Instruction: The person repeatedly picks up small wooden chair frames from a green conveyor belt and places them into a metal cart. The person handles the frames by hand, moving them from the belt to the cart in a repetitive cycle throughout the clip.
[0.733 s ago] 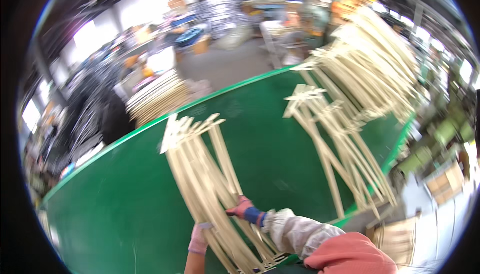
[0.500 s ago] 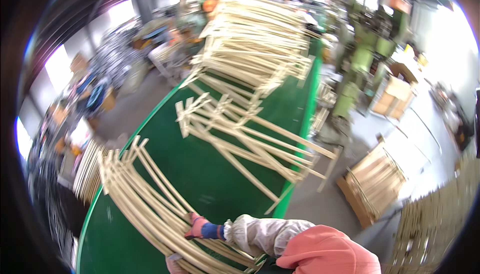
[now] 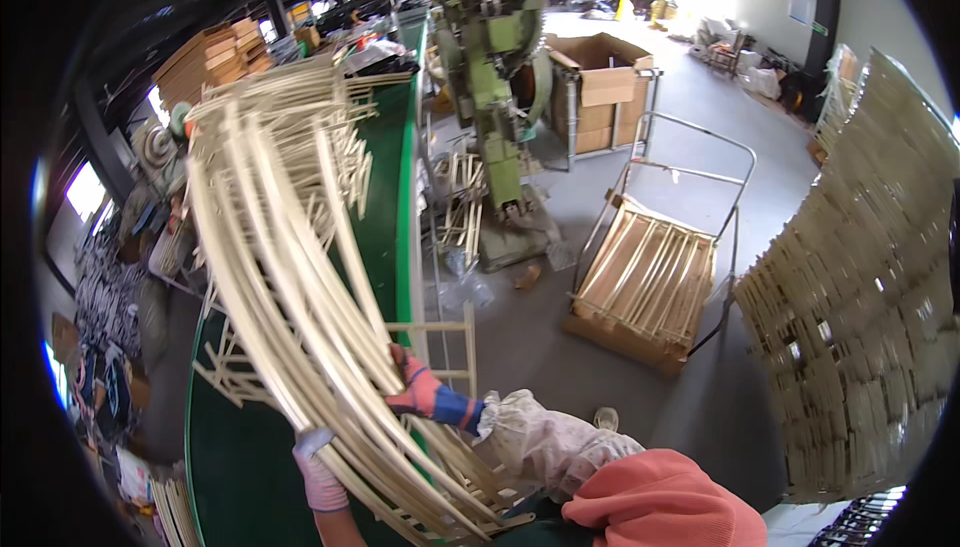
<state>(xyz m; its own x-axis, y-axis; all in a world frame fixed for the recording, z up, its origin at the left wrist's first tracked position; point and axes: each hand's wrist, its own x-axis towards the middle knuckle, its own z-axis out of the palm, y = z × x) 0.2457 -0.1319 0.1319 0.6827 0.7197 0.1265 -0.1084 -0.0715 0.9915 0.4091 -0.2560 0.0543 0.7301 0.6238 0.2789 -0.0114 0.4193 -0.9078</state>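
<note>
Both gloved hands grip a bundle of long, curved, cream-coloured tube frames (image 3: 350,412), nested together and raised slantwise over the green belt. My right hand (image 3: 425,394), in a red and blue glove, is closed around the right side of the bundle. On the left side, lower down, my left hand (image 3: 322,477) in a pale pink striped glove is closed on the outer tubes; some of its fingers are hidden. The bundle's far end reaches up over a heap of similar frames (image 3: 350,162), and its near end comes close to my body.
A green conveyor belt (image 3: 235,457) runs away from me. Right of it stand a green machine (image 3: 490,77), a large cardboard box (image 3: 600,87) and a cart (image 3: 650,277) loaded with frames. A tall stack of cream frames (image 3: 850,317) rises at far right.
My view has swung to the right. The bundle, lying low at the belt's left side before, is now lifted and turned with its far end pointing up the belt. Both hands still hold it.
</note>
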